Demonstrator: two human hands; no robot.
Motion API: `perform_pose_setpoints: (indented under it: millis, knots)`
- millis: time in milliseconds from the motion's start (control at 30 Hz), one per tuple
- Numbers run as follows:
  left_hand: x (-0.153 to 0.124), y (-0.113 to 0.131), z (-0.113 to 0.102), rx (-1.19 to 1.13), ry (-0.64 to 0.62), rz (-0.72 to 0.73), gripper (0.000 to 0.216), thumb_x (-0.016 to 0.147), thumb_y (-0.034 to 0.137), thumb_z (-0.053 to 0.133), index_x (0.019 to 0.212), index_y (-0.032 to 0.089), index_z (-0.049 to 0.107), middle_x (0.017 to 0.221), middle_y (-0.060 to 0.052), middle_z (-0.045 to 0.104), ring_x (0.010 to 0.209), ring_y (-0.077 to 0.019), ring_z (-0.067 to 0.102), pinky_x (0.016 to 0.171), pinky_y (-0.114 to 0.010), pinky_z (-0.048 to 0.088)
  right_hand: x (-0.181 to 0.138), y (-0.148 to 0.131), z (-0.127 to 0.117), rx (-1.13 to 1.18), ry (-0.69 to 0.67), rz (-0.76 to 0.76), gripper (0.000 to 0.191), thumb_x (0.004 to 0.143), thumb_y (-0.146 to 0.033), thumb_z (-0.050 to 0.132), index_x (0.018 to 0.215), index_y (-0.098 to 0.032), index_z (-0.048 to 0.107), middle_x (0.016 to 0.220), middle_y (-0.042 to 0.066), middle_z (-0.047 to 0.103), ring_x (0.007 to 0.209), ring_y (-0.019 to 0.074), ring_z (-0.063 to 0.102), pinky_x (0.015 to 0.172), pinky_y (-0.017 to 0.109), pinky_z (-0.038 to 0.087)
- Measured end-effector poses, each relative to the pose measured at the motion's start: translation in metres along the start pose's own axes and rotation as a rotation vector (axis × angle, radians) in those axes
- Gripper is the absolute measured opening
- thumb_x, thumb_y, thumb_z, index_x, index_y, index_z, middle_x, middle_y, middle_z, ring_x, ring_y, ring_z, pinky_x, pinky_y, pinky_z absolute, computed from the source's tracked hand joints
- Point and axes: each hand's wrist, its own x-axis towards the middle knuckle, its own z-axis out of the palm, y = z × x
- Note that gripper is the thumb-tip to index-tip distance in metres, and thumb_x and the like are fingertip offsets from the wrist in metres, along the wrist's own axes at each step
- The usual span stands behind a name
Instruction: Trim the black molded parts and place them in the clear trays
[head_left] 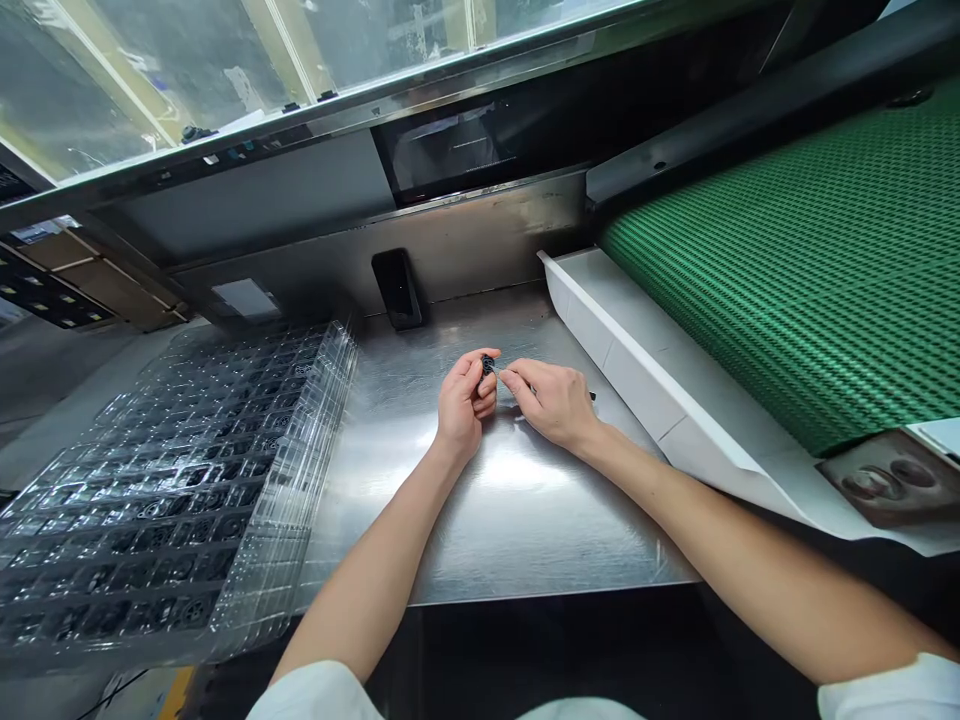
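Observation:
My left hand (463, 405) is closed, pinching a small black part (488, 364) between thumb and fingertips above the steel table (495, 510). My right hand (551, 400) is also closed, holding a thin tool whose tip touches the part; its dark rear end (592, 396) pokes out past the hand. The two hands meet at the middle of the table. To the left lies a stack of clear plastic trays (180, 480) whose pockets hold several small black parts.
A green conveyor belt (810, 260) slopes down at the right, bordered by a white chute (645, 370). A black phone (397, 288) leans on the back wall. A brown moulded piece (892, 485) lies at the right edge. A machine housing with a glass cover spans the back.

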Motion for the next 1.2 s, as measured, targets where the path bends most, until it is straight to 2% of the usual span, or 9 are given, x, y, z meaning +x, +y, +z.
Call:
perform_pose_setpoints:
  millis: [167,333,533,700,833,967,1100,1200]
  knots:
    - [0.001,0.001,-0.001,-0.01,0.007,-0.003,0.031,0.09,0.039,0.077,0.11,0.017,0.067,0.061,0.008,0.038,0.045,-0.004,0.023,0.044,-0.016,0.015,-0.001,-0.001,0.001,-0.006,-0.009,-0.018,0.043,0.112,-0.044,0.04,0.091,-0.021,0.069,0.083,0.004,0.07,0.075,0.0173,0.06,0.066,0.03,0.028]
    - [0.002,0.001,-0.001,-0.022,-0.012,0.004,0.032,0.089,0.039,0.078,0.109,0.016,0.068,0.061,0.008,0.039,0.045,-0.0038,0.023,0.043,-0.016,0.015,-0.001,0.001,0.001,-0.019,0.004,0.009,0.041,0.112,-0.044,0.041,0.095,-0.021,0.07,0.084,0.003,0.071,0.074,0.0175,0.06,0.066,0.031,0.027]
    - [0.001,0.001,-0.001,-0.024,0.002,-0.02,0.027,0.092,0.037,0.074,0.108,0.017,0.068,0.061,0.008,0.039,0.044,-0.004,0.023,0.043,-0.016,0.016,0.001,0.002,0.0,-0.003,0.0,0.03,0.042,0.111,-0.045,0.041,0.093,-0.022,0.071,0.084,0.003,0.071,0.075,0.018,0.061,0.067,0.031,0.029]
    - [0.002,0.004,0.001,-0.057,0.019,-0.042,0.023,0.094,0.033,0.071,0.109,0.016,0.067,0.061,0.008,0.039,0.043,-0.0042,0.025,0.043,-0.016,0.017,0.004,0.001,-0.002,0.137,0.067,0.04,0.043,0.11,-0.047,0.04,0.095,-0.022,0.072,0.086,0.003,0.072,0.077,0.0175,0.061,0.07,0.03,0.035]
    - [0.0,0.002,0.006,-0.084,0.039,-0.139,0.022,0.095,0.034,0.071,0.107,0.017,0.066,0.06,0.008,0.039,0.042,-0.0041,0.025,0.042,-0.016,0.016,0.005,0.001,-0.001,0.282,0.081,0.072,0.039,0.103,-0.055,0.055,0.096,-0.021,0.074,0.082,0.002,0.07,0.07,0.0166,0.057,0.069,0.029,0.039]
    - [-0.004,-0.002,0.012,-0.089,-0.009,-0.205,0.028,0.093,0.042,0.074,0.103,0.018,0.066,0.059,0.009,0.038,0.041,-0.0033,0.022,0.042,-0.017,0.012,0.005,0.001,-0.001,0.375,0.103,0.148,0.037,0.093,-0.057,0.066,0.086,-0.022,0.073,0.074,0.001,0.065,0.065,0.0163,0.054,0.065,0.029,0.04]
    - [-0.001,-0.002,0.012,-0.06,-0.019,-0.148,0.036,0.08,0.04,0.087,0.099,0.017,0.066,0.058,0.01,0.039,0.045,-0.0033,0.024,0.045,-0.018,0.014,0.009,0.0,-0.001,0.336,0.124,0.208,0.042,0.085,-0.06,0.066,0.083,-0.02,0.075,0.066,0.001,0.059,0.059,0.0165,0.049,0.057,0.029,0.037]
    - [0.001,-0.003,0.009,-0.079,0.004,-0.085,0.039,0.076,0.041,0.088,0.095,0.017,0.064,0.056,0.009,0.04,0.046,-0.0046,0.027,0.046,-0.019,0.014,0.009,-0.003,-0.004,0.233,0.112,0.22,0.047,0.082,-0.06,0.06,0.089,-0.017,0.079,0.064,0.003,0.059,0.057,0.0179,0.05,0.056,0.031,0.038]
